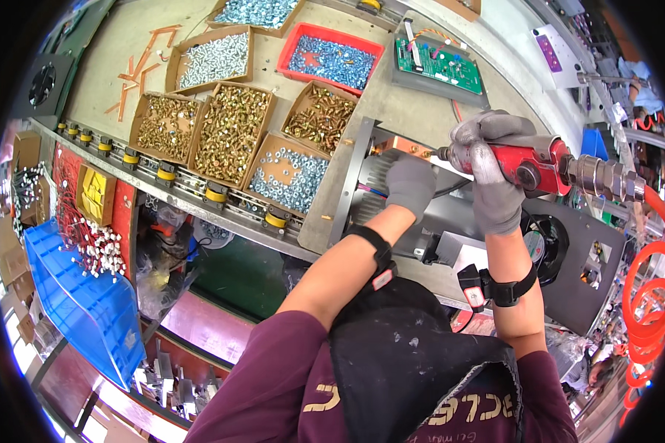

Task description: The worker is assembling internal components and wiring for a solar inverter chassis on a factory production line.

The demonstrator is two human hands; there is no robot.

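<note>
Cardboard trays of golden screws crowd the worktop on the left, with silvery nuts in the nearest tray and pale screws farther off; a red tray of bluish fasteners sits beyond them, and a green circuit board rests near the far edge; a coiled orange hose runs from the tool down the right side, and a black panel with a round fan lies close by the right forearm; a blue crate stands low at the left; a rail with yellow rollers borders the worktop beside the trays; a stretch of worktop shows between the red tray, the circuit board and the metal chassis, giving some room beyond the hands; the dark chassis lies directly in front of the person, its finned heat sink and a copper bar toward its far side; the gloved left hand is over the fins just beside the copper bar, its fingertips hidden, so I cannot tell whether it grips anything; the gloved right hand is wrapped around a red air tool, held sideways, its nose pointing left toward the copper bar; the hands are apart, near each other
</note>
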